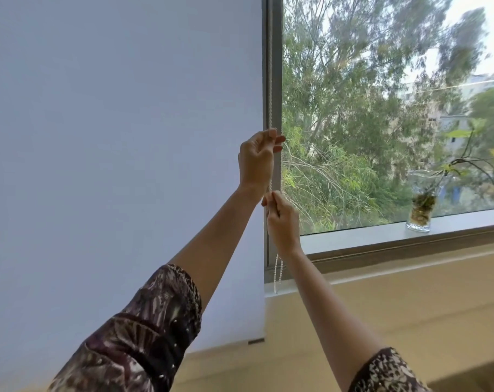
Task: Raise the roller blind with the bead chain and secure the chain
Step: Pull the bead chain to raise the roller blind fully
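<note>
The roller blind [121, 154] is hanging fully down on the left, a pale sheet covering most of that side and reaching below sill level, with its bottom bar showing as a small dark end near the floor line. Judging from that, the raising is hardly begun: nearly the whole drop is waiting to be rolled up, and securing the chain is not yet done. No hook or cleat for the chain is showing, so I cannot tell where it will be fastened.

To the right, the bare window [381, 114] is giving onto blurred trees and distant buildings. Below it the grey sill [367, 236] is running along, and beneath that a beige wall is filling the lower right. A glass vase [419, 210] with a trailing plant is standing on the sill, well apart from the hands.

The bead chain [271, 80] is running down the grey frame just beside the blind's right edge, its loop dangling to the sill ledge below the hands.

The left hand [255, 162] is reaching higher, its fingers closing in a pinch around the chain. The right hand [282, 222] is sitting just beneath it, fingertips likewise gripping the chain. Which strand each hand is holding is too fine to tell. Both arms are wearing dark patterned sleeves.
</note>
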The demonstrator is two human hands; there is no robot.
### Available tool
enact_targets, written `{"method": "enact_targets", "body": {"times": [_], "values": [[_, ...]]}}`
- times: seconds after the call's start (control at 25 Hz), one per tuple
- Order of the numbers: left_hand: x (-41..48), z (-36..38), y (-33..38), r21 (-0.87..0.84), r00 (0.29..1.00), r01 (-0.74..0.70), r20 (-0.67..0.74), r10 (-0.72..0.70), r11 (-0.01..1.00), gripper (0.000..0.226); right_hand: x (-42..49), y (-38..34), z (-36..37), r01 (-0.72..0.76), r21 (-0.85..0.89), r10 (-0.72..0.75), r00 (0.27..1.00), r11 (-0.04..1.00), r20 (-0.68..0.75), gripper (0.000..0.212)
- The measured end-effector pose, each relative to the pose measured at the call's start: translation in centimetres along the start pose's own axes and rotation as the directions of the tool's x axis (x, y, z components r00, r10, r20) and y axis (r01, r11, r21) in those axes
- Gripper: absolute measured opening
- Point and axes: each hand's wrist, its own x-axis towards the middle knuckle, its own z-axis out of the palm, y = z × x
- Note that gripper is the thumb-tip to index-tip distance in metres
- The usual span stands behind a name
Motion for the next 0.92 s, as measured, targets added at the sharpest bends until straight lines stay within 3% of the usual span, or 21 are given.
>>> {"method": "enact_targets", "body": {"times": [0.16,0.28,0.48,0.6,0.68,0.76,0.92], "values": [[-0.9,-0.5,-0.9,-0.058,0.998,0.057,-0.009,-0.058,0.997,0.021,-2.4,1.9,0.4,-0.028,-0.03,0.03,0.998,0.999,0.062,0.026],[-1.5,-1.7,-1.8,0.021,0.995,0.04,-0.089,-0.038,0.999,0.021,-2.8,2.3,0.8,-0.055,-0.052,0.063,0.985,0.997,0.16,0.028],[-4.4,-3.1,-3.4,0.178,0.987,0.042,-0.157,-0.013,0.983,0.025,-3.2,2.3,1.4,-0.149,-0.214,0.231,0.869,0.965,0.438,0.038],[-5.7,-3.4,-4.0,0.26,0.986,0.046,-0.168,-0.002,0.965,0.024,-2.0,1.3,0.9,-0.154,-0.307,0.297,0.815,0.939,0.498,0.031],[-6.3,-3.8,-4.4,0.31,0.982,0.065,-0.188,-0.006,0.948,0.024,-0.5,0.2,0.0,-0.252,-0.154,0.296,0.833,0.955,0.467,0.022],[-7.4,-4.6,-5.1,0.391,0.979,0.096,-0.205,-0.015,0.915,0.024,1.9,-1.8,-1.3,-0.322,0.044,0.277,0.868,0.946,0.413,0.037],[-10.5,-5.5,-7.3,0.404,0.973,0.174,-0.213,-0.093,0.898,0.025,7.7,-7.5,-2.6,-0.33,0.324,0.213,0.913,0.886,0.348,0.032]]}}
